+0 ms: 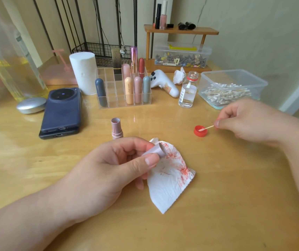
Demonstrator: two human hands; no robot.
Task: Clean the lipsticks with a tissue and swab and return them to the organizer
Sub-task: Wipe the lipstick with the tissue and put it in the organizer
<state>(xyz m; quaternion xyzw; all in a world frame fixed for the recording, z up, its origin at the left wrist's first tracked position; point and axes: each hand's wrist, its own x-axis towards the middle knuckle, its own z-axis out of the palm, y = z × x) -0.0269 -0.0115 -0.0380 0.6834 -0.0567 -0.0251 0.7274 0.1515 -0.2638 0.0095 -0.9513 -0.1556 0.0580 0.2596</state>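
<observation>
I judge the first risk is at the right hand (244,122): thumb and forefinger pinch the cotton swab (205,128), its tip inside the red bottle cap (200,131), and a hard push could tip this cap over. The left hand (108,165) has its fingers clamped on the pink lipstick cap (156,151), over the stained tissue (170,178). The open lipstick (116,128) stands just behind, nearer than the organizer (125,104); a wrist could knock it.

A single head-worn camera looks forward and down from the desk's (235,196) near edge. It sits close, facing the far wall
</observation>
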